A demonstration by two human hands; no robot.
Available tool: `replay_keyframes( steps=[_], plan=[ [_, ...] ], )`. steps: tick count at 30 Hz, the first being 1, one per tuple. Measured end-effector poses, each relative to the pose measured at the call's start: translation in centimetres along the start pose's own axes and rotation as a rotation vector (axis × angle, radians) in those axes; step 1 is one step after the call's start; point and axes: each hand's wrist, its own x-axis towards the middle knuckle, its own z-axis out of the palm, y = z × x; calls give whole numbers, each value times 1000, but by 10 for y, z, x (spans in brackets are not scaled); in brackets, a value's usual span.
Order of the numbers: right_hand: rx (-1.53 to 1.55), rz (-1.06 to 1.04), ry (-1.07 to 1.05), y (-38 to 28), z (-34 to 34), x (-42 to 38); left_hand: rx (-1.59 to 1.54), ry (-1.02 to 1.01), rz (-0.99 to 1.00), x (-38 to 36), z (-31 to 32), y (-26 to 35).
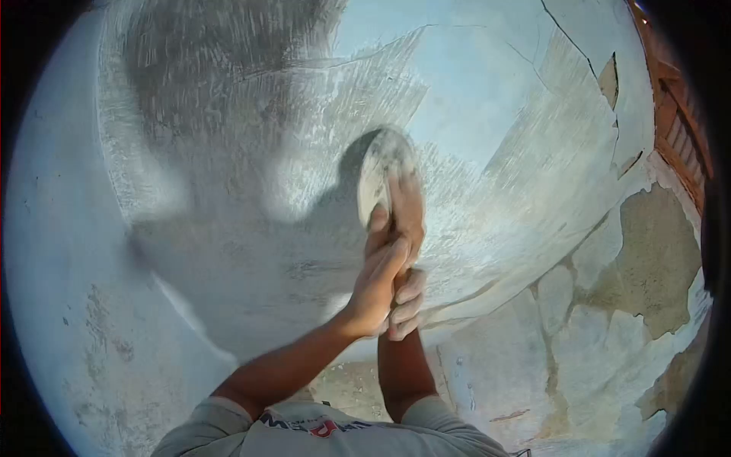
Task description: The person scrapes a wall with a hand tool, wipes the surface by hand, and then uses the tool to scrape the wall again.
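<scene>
My right hand [409,209] presses a pale, flat oval pad [373,179] with grey smudges against the wall, thumb at its lower edge and fingers laid along its right side. I cannot make out what kind of pad it is. My left hand [377,286] is wrapped round my right wrist, its dusty fingers showing on the far side. Behind the pad, the wall surface [464,198] is light blue paint with scraped, whitish and grey streaked patches. The pad and arms throw shadows on it.
Cracks and a lifted paint flake [609,80] show at the upper right. A bare brown patch [655,255] with peeled edges lies at the right. Wooden roof parts [681,122] stand beyond the wall's right edge.
</scene>
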Motion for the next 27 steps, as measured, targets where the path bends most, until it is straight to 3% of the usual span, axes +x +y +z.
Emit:
replay_keyframes(
  steps=[3, 4, 7, 9, 12, 15, 18, 19, 22, 24, 27],
  plan=[
    [-16, 8, -14, -8, -16, 35, 461, 443, 94, 48, 80, 19],
    [-14, 8, -19, -10, -17, 49, 445, 363, 86, 57, 81, 24],
    [-19, 37, -51, -16, -20, 58, 374, 405, 81, 50, 85, 24],
    [-24, 87, -95, -19, -15, 37, 198, 188, 54, 18, 31, 10],
    [-56, 154, -115, -8, -5, -23, 118, 85, 58, -26, -20, -11],
    [-94, 111, -80, -7, -5, -29, 372, 291, 67, -35, 7, -9],
    [-66, 69, -41, -7, -15, 4, 289, 248, 40, 32, 44, 14],
    [-57, 55, -31, -7, -17, 19, 476, 516, 67, 44, 81, 16],
    [-47, 27, -12, -7, -16, 55, 482, 562, 68, 61, 95, 19],
    [-54, 33, -22, -5, -10, 49, 395, 438, 3, 29, 59, 16],
    [-73, 116, -82, -14, -5, -9, -30, -104, -3, -9, -30, -1]
  ],
)
